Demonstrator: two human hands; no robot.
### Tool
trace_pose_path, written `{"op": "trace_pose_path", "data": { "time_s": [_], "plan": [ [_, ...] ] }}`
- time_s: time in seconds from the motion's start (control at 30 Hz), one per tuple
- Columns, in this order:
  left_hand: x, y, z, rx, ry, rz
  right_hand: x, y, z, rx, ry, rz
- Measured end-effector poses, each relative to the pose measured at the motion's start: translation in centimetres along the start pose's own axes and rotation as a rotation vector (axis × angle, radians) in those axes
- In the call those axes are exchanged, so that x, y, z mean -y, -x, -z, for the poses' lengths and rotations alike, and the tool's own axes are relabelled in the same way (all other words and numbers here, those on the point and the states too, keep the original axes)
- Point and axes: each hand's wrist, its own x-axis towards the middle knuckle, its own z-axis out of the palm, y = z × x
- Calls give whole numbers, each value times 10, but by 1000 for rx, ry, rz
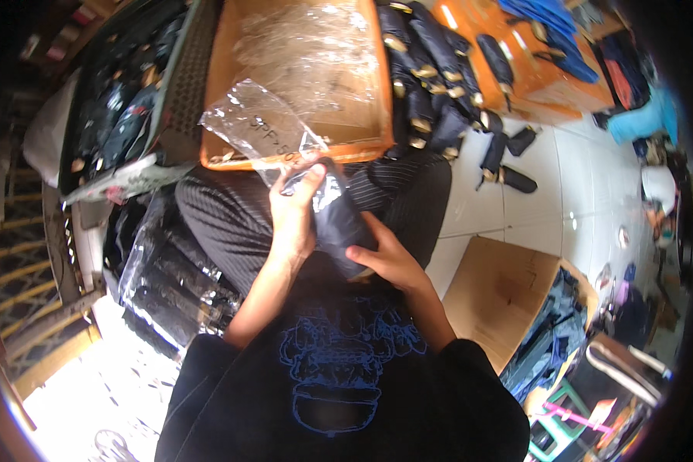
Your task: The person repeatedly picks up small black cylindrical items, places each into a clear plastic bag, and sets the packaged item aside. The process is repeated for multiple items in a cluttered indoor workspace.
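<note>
A dark, compact folded umbrella (337, 219) lies slantwise between my hands above my lap, partly inside a clear plastic bag (258, 123) with dark print. My left hand (292, 204) is closed around the bag and the umbrella's upper end, thumb on top. The bag's loose, flat part stretches up and left over the rim of an orange crate (296, 158). Lower down, my right hand (389, 258) grips the umbrella's other end, its thumb lying across the dark cloth. How far the umbrella sits in the bag is hard to tell.
Clear plastic bags (308, 54) lie in the orange crate. Dark umbrellas (431, 69) with tan ends are heaped to its right, several on the white tiles (470, 192). Wrapped dark bundles (169, 277) stand at my left. An open cardboard box (500, 289) holds dark blue items at my right.
</note>
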Motion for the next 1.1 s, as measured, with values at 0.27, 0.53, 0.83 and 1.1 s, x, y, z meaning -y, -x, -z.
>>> {"op": "trace_pose_path", "data": {
  "time_s": [0.27,0.53,0.83,1.1],
  "plan": [
    [5,44,23,175,-381,-1,-16,-8,-26,-7,-267,138],
    [-40,61,51,89,-332,4,-12,-21,-57,186,-165,204],
    [-55,102,85,109,-191,120,-3,-36,-99,134,83,263],
    [-37,143,143,-168,-249,-164,-14,-79,-117,913,151,72]
  ]
}}
